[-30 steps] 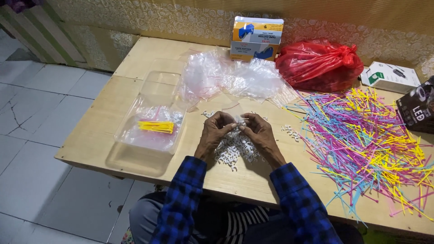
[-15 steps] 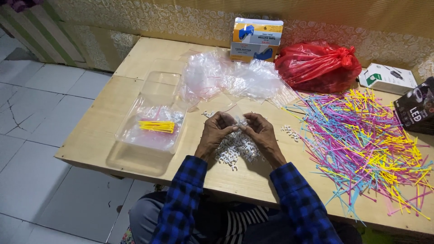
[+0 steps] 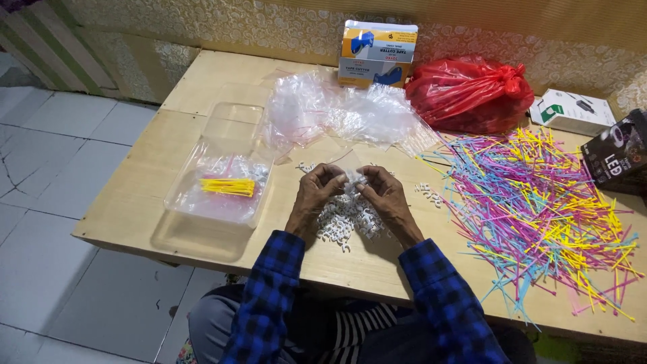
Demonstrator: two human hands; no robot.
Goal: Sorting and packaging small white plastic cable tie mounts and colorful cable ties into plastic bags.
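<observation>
My left hand (image 3: 318,193) and my right hand (image 3: 384,195) meet over the middle of the wooden table (image 3: 202,81), both pinching a small clear plastic bag (image 3: 350,168) that holds small white pieces. Under my hands lies a heap of small white plastic clips (image 3: 344,222). To the right spreads a big pile of coloured cable ties (image 3: 539,209), pink, blue and yellow. At the left stands a clear plastic tray (image 3: 232,135) with filled bags and a yellow tie bundle (image 3: 229,187) inside.
A heap of empty clear plastic bags (image 3: 337,114) lies behind my hands. Further back stand a blue, yellow and white box (image 3: 377,54) and a tied red plastic bag (image 3: 468,94). A white box (image 3: 573,111) and a black box (image 3: 617,152) sit far right. Tiled floor lies left.
My hands have lifted slightly off the clip heap and drawn the small bag up between the fingertips. Everything else on the table has stayed put.
</observation>
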